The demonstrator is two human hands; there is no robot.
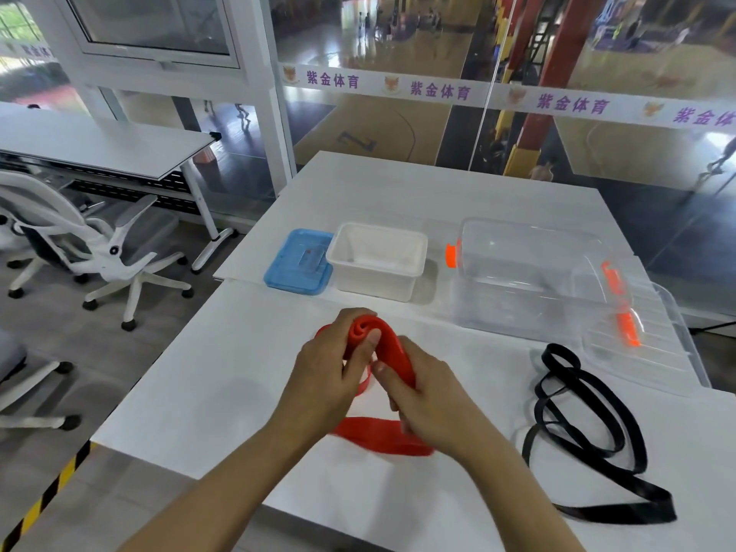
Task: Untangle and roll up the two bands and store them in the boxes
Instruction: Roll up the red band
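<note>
I hold a red band [392, 346] above the white table [207, 400]. Its upper end is wound into a small tight roll. My left hand [334, 372] grips that roll with thumb and fingers. My right hand [422, 392] grips the band just below the roll. The rest of the red band hangs down and lies on the table under my wrists. A black band [589, 428] lies in loose loops on the table to the right, apart from both hands. A small white box [376, 260] stands open beyond my hands, and a large clear box [529, 280] stands to its right.
A blue lid [298, 261] lies flat left of the white box. A clear lid with orange clips [645, 332] leans at the clear box's right side. Office chairs [91, 241] and another table stand to the left. A glass wall runs behind the table.
</note>
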